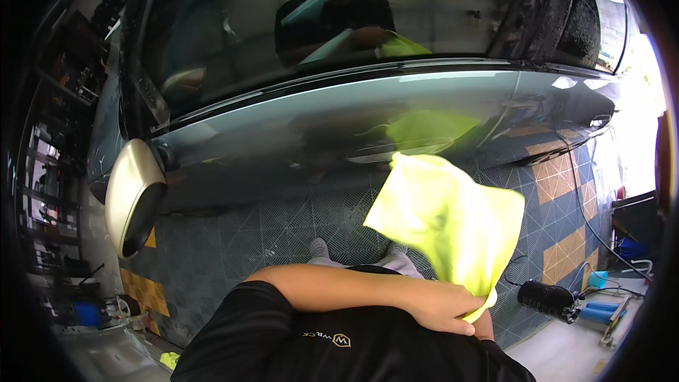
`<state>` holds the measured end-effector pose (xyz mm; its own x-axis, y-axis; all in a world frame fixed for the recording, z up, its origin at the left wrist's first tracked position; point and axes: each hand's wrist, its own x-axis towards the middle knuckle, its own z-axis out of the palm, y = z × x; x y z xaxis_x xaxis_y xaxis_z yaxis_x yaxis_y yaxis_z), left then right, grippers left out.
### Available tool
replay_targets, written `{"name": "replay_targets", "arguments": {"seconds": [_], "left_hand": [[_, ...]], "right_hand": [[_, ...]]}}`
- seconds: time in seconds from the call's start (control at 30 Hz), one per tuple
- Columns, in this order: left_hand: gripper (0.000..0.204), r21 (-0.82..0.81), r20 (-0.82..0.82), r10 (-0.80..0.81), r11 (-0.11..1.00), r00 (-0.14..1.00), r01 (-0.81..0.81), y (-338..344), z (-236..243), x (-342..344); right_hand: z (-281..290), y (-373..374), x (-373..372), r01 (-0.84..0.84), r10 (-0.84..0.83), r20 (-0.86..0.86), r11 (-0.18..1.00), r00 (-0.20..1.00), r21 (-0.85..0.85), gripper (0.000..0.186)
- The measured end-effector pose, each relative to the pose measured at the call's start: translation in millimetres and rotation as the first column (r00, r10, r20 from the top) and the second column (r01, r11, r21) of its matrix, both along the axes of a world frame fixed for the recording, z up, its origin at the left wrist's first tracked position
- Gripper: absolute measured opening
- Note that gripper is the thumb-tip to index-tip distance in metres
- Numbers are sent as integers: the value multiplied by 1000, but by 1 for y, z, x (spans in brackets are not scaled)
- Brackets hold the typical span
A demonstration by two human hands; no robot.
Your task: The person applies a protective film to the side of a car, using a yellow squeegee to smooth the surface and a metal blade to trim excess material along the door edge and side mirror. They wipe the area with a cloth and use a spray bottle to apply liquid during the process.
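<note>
Pinching the yellow cloth's (460, 223) lower end: left hand (444, 307); cloth spreads beyond those fingers (right hand (484, 326) mostly hidden, can't tell its fingers).

Dark grey patterned floor (233, 240), tan tiles (564, 255) inset; bright light (645, 127) right, dim left side.

Car (297, 117) is straight ahead, side mirror (129, 191) sticking out left, cloth (460, 223) between car and person (396, 346), cylinder (546, 300) over to the right.
</note>
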<state>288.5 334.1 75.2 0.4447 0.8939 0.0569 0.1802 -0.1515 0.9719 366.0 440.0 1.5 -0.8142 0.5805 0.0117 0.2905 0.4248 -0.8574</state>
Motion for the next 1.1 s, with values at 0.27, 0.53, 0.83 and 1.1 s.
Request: {"name": "replay_targets", "arguments": {"seconds": [0.27, 0.53, 0.83, 1.1], "left_hand": [[40, -27, 176, 911, 383, 373, -923, -198, 4, -216], [47, -113, 349, 922, -133, -165, -985, -313, -33, -273], [55, -409, 496, 772, -195, -397, -891, -348, -40, -307], [51, -253, 462, 886, 97, -32, -963, -281, -41, -289]], "right_hand": [[102, -125, -195, -152, 362, -189, 731, 913, 665, 20], [112, -286, -318, -476, 515, -456, 854, 726, 207, 16], [80, -317, -371, -142, 514, -21, 275, 858, 951, 19], [80, -207, -319, -121, 386, 24, 230, 922, 966, 22]]}}
